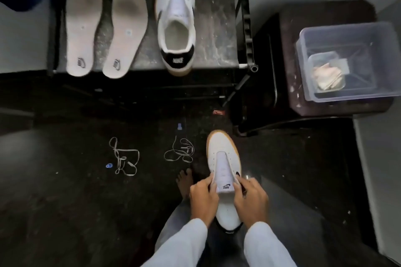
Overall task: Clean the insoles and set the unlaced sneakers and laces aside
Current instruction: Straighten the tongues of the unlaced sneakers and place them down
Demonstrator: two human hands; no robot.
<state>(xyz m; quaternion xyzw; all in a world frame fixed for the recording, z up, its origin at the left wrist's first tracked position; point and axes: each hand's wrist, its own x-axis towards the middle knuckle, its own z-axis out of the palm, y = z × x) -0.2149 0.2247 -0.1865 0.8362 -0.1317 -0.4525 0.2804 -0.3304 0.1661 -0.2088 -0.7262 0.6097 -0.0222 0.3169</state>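
Here, held sneaker [223, 158]: near centre, unlaced, toe pointing far.
Left hand [204, 199]: fingers curled round the sneaker's left collar edge, beside the tongue.
Right hand [251, 201]: grasping the right edge likewise.
Left lace [124, 158], right lace [180, 150]: loose tangles on the floor, left of the toe.
Second sneaker [175, 17]: far, on a low table [214, 34].
Left insole [83, 24], right insole [128, 28]: side by side, left of it.
Tub [347, 30]: far right, holding a cloth [327, 79].

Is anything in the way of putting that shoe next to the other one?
Nothing visible. The left hand and right hand grip the sneaker; the bench is bare right of the other sneaker.
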